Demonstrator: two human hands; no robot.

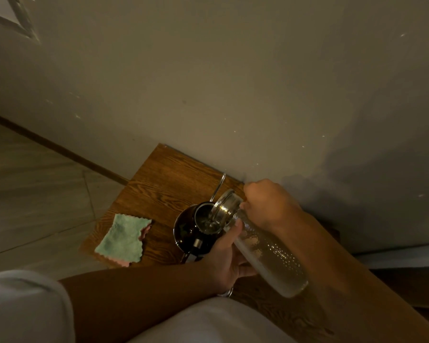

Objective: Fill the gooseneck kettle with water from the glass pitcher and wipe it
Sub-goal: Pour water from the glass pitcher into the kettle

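While the pitcher (265, 246) lies tilted over the kettle (191, 229), both hands carry it. The left hand (223, 258) comes in from the lower left, forearm running almost level across the view, palm turned up under the glass; its fingers curl round the underside of the body and the thumb presses on the near side just below the neck. The right hand (270, 201) reaches in from the lower right, forearm slanting up and left, and is closed in a fist round the pitcher's neck from the far side. The pitcher's long axis runs from lower right to upper left: its base sits high and toward the person, its metal-rimmed mouth points down and left, right over the kettle's open top. Whether a stream is falling is hard to tell in the dim light. The kettle stands upright on the wooden table (159, 174), dark and shiny, its thin spout (218, 186) rising toward the wall and its handle facing the person. Left of it, apart, a green cloth (123, 237) lies flat on the table.
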